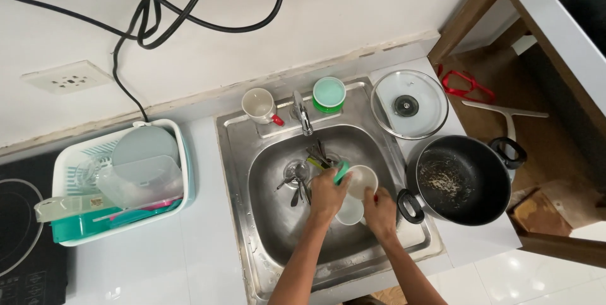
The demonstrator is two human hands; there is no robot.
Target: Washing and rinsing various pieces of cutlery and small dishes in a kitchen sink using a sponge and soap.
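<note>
Both my hands are over the steel sink (265,179). My left hand (327,193) grips a green sponge (341,171) pressed against a small white bowl (362,180). The bowl is tilted and held from the right by my right hand (380,211). A second white bowl (350,211) lies below it in the basin. Several pieces of cutlery (300,182) lie around the drain at the basin's middle left.
A black pot (459,180) with food residue stands right of the sink, a glass lid (409,104) behind it. A white mug (259,105), tap (303,114) and green tub (329,95) line the sink's back. A white drying rack (183,153) sits left, beside a black hob (16,229).
</note>
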